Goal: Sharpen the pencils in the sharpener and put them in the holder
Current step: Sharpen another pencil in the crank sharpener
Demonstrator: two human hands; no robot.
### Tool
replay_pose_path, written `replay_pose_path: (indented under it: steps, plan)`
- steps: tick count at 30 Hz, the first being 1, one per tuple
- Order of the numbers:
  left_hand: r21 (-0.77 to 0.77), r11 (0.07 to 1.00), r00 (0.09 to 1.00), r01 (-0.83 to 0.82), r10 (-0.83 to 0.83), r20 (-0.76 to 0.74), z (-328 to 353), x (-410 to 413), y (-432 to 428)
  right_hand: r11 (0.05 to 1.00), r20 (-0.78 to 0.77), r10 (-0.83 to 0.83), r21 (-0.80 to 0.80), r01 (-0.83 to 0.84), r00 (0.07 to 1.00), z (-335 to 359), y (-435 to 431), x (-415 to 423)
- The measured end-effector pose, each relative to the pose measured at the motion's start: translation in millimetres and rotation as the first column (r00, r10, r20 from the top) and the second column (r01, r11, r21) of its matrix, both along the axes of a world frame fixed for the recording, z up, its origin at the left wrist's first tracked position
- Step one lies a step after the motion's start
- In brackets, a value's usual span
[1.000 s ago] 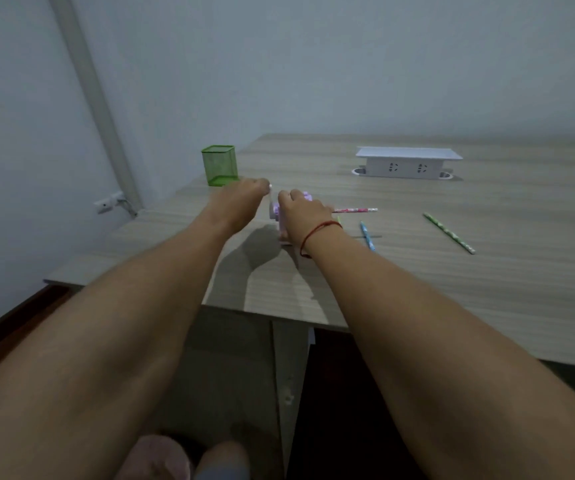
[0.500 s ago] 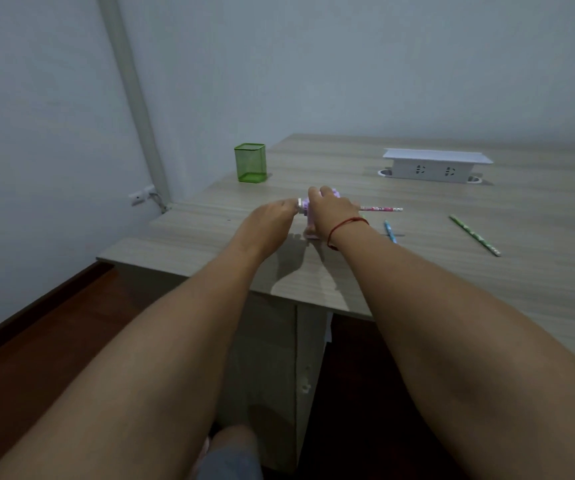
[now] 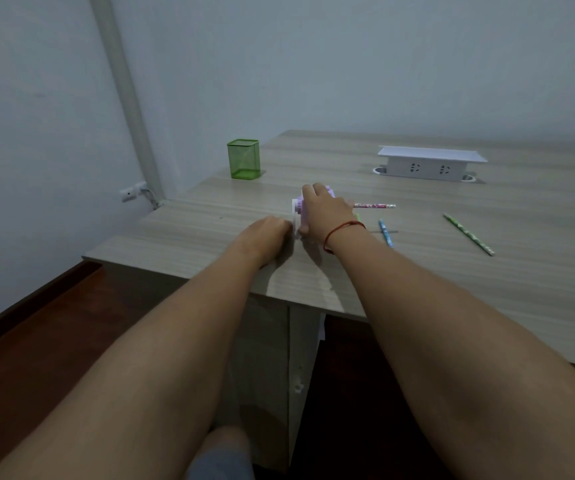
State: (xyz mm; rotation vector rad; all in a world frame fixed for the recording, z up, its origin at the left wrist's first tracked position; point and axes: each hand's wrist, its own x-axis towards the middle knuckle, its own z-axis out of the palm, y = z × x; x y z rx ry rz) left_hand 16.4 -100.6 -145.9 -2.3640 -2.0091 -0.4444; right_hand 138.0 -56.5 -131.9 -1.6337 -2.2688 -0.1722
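Observation:
A small purple and white crank sharpener (image 3: 297,212) stands on the wooden table (image 3: 452,271). My right hand (image 3: 326,211) lies over its top and grips it. My left hand (image 3: 267,233) is closed on the sharpener's crank at its left side, low near the tabletop. A pink patterned pencil (image 3: 375,205) sticks out to the right from behind my right hand, apparently in the sharpener. A blue pencil (image 3: 385,232) and a green pencil (image 3: 468,233) lie loose to the right. The green mesh holder (image 3: 244,159) stands at the far left.
A white power socket box (image 3: 429,164) sits at the back of the table. The table's front edge runs under my forearms. A wall and a pipe (image 3: 123,95) lie to the left, with dark floor below.
My left hand has swung from the top of the crank down to the tabletop side. The view has shifted left and up. My right hand stays on the sharpener.

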Motion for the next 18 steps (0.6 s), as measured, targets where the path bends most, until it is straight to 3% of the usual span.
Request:
replay_pose_path:
  steps: [9,14,18]
  plan:
    - [-0.002,1.0,0.993,0.014,-0.014,-0.121,12.0,-6.2,45.3,1.0,0.035,0.026,-0.001,-0.026,0.999,-1.1,-1.5,2.0]
    - [0.107,0.992,0.958,0.073,-0.04,-0.283,16.7,-12.2,52.7,0.999,0.048,-0.011,-0.033,0.012,0.999,3.5,-3.4,-0.5]
    - [0.172,0.981,0.955,0.092,-0.038,-0.294,9.7,-12.0,50.0,0.999,0.048,-0.018,-0.043,0.02,0.999,4.6,-5.6,-1.0]
